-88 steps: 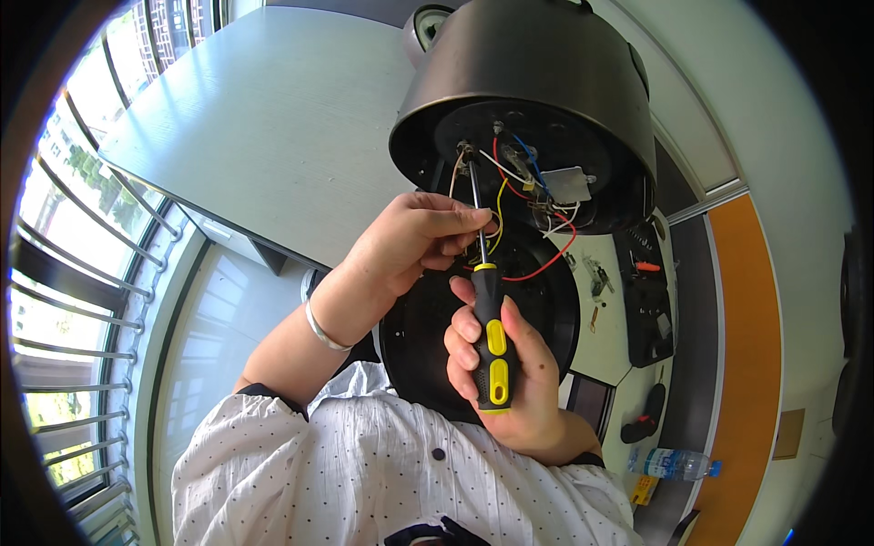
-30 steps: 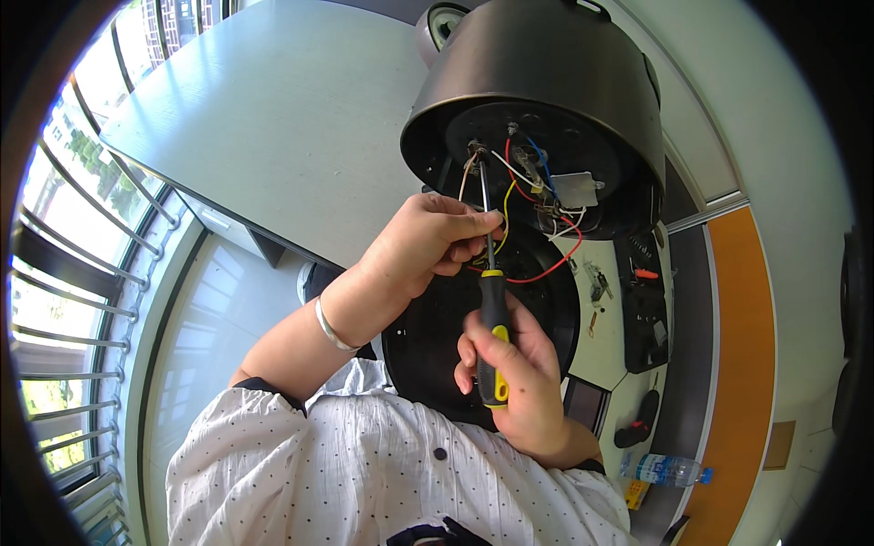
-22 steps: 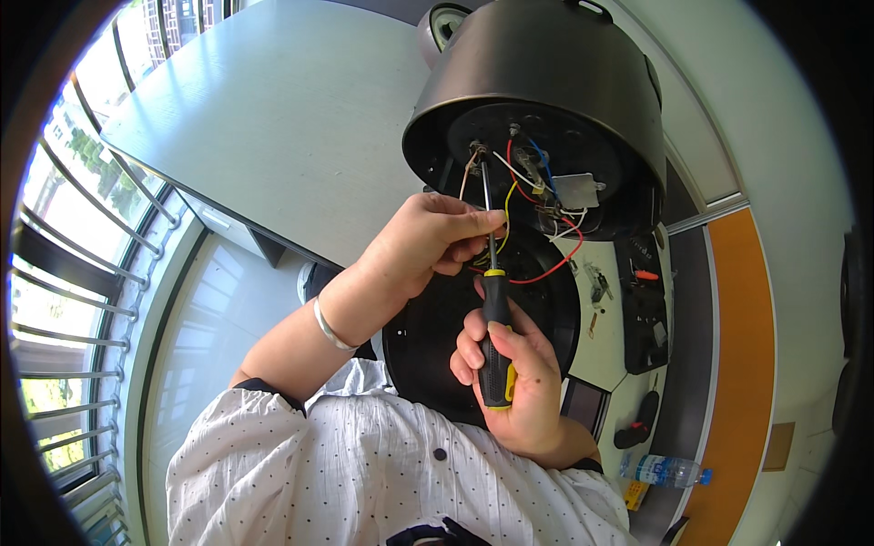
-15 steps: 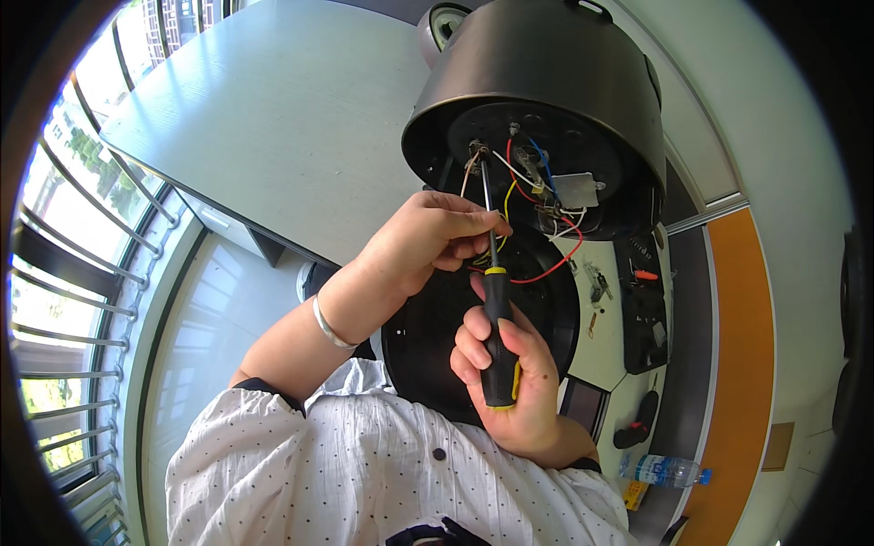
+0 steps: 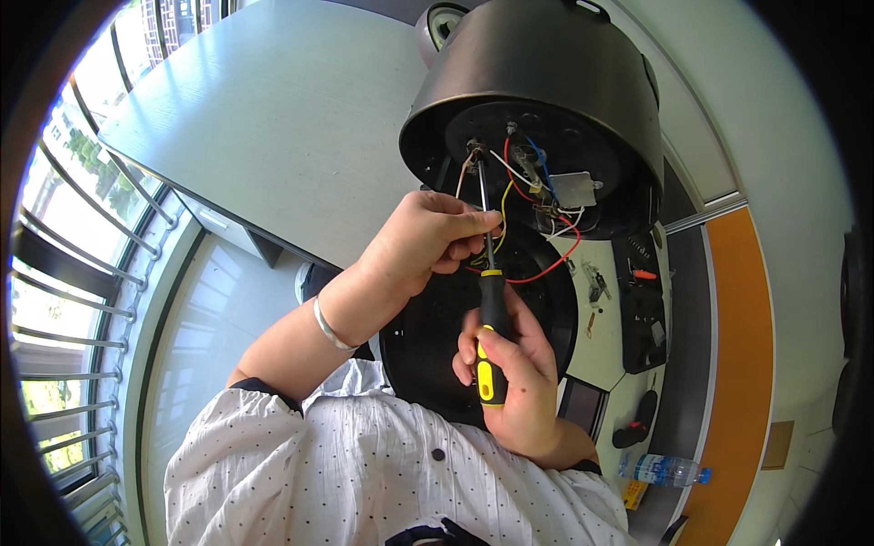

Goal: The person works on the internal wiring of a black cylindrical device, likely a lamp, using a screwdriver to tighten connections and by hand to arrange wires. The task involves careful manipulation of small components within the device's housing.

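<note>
My right hand [image 5: 521, 373] is wrapped round the black and yellow handle of a screwdriver [image 5: 492, 318]. Its long metal shaft runs up to a terminal [image 5: 474, 150] inside the open underside of a dark metal appliance housing [image 5: 537, 64]. Higher up, my left hand [image 5: 442, 227] pinches the shaft between thumb and fingers, steadying it below the housing. Red, blue, white and yellow wires [image 5: 557, 264] hang from the housing, joined to parts on its inner base. Whether the tip sits in a screw is too small to tell.
A round black cover [image 5: 428, 346] lies below the housing, close to my body. On the right are an open black tool case [image 5: 645, 305], small loose metal parts [image 5: 596, 284], a black and red tool [image 5: 637, 420] and a water bottle [image 5: 665, 470]. A pale table [image 5: 273, 109] spreads leftward.
The screwdriver handle has turned in my right hand, so its yellow inlay now faces up. My right fingers have shifted their grip. My left hand keeps its pinch on the shaft.
</note>
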Tool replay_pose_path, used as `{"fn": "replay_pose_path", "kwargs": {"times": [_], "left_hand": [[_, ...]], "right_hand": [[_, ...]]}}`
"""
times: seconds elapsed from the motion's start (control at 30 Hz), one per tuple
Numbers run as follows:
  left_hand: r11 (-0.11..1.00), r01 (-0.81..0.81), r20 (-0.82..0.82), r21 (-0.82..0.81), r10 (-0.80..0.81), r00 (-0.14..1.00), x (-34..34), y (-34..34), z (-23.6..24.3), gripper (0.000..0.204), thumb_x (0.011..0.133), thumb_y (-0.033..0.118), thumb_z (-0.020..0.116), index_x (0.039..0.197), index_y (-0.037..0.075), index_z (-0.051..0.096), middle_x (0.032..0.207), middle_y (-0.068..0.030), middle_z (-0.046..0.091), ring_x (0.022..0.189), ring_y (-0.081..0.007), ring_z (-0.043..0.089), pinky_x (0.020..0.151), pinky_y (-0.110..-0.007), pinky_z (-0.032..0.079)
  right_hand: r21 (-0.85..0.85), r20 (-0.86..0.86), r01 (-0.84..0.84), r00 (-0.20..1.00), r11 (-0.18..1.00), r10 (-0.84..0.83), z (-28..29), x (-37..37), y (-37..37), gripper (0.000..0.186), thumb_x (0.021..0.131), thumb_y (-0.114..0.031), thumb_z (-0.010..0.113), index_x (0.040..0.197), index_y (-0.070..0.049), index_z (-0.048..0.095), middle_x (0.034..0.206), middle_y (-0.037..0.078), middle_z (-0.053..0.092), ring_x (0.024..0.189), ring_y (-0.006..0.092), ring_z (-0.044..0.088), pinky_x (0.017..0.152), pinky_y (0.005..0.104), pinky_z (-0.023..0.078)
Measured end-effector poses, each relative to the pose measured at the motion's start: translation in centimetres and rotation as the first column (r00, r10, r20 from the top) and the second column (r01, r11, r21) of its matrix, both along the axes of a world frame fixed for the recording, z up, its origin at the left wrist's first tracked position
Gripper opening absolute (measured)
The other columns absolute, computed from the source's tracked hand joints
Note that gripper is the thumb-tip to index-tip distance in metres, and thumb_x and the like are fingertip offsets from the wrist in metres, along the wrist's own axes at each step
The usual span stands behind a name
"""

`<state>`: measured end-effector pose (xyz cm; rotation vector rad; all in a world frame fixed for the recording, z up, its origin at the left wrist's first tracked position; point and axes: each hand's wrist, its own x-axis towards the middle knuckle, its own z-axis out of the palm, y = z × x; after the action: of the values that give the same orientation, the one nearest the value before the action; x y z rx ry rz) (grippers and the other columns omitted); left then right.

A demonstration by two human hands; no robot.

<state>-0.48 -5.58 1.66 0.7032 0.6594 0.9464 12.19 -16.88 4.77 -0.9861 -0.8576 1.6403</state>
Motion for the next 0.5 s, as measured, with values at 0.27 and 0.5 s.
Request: {"fn": "replay_pose_path", "kwargs": {"times": [0.27,0.5], "left_hand": [[0.999,0.043,0.062,0.024,-0.045,0.997,-0.2,0.1,-0.2,0.016,0.083,0.013,0.061,0.082,-0.003,0.064,0.066,-0.0013,0.053,0.049,-0.0041,0.04,0.04,-0.017,0.025],[0.999,0.023,0.056,0.023,-0.024,0.998,-0.1,0.2,-0.2,0.016,0.083,0.012,0.061,0.083,-0.004,0.064,0.066,-0.0012,0.053,0.05,-0.0037,0.039,0.041,-0.016,0.026]], "right_hand": [[-0.004,-0.31,0.017,0.951,1.0,-0.017,-1.0,0.1,-0.2,0.051,0.086,-0.01,0.047,0.132,0.002,0.03,0.094,0.01,0.05,0.071,0.0147,0.048,0.065,0.0309,0.04],[-0.031,-0.076,-0.012,0.997,0.999,0.01,0.4,0.2,0.2,0.054,0.085,-0.01,0.05,0.133,0.001,0.027,0.097,0.011,0.05,0.068,0.0135,0.05,0.059,0.028,0.043]]}}
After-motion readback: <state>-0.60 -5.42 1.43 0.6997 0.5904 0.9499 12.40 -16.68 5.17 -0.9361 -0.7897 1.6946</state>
